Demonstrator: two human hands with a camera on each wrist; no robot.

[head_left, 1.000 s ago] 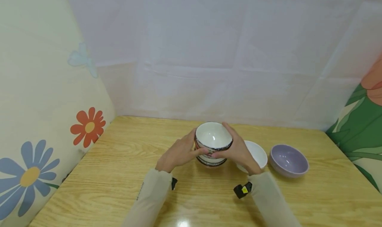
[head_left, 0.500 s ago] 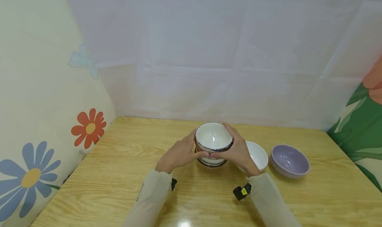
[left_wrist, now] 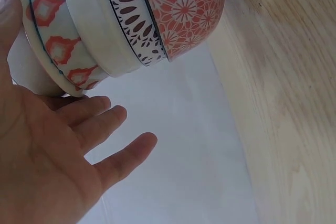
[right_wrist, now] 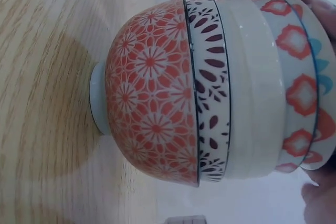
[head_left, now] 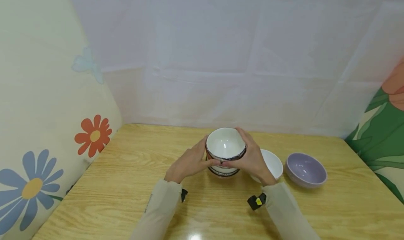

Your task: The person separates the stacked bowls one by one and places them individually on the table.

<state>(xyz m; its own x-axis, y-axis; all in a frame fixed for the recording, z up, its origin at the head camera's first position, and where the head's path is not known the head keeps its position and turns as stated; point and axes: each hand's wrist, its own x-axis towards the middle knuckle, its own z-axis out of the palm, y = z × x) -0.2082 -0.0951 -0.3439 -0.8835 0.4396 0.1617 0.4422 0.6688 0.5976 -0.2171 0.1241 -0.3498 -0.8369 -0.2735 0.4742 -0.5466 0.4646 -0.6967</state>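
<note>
Both hands hold a bowl with a white inside and dark speckled rim (head_left: 224, 142) at the top of a stack. My left hand (head_left: 189, 161) grips its left side, thumb across the front; in the left wrist view some fingers extend past it. On the right side, my right hand (head_left: 252, 159) curls round it, its thumb meeting the left one. Below, the right wrist view shows a bowl with red motifs (right_wrist: 300, 95), a plain white bowl (right_wrist: 254, 77), a maroon-patterned bowl (right_wrist: 211, 66) and a red floral bowl (right_wrist: 149, 93) lowest, its foot near the table.
A white bowl (head_left: 274, 164) stands right of the stack, partly behind the right hand and wrist. Beside it sits a purple bowl (head_left: 305, 170). Everything is on a wooden table (head_left: 132, 156), backed by a pale cloth (head_left: 202, 57) with flowered cloth at the sides.
The top bowl has risen very slightly at its far rim in the head view. Both hands keep their hold, and the white and purple bowls on the right stay in place.
</note>
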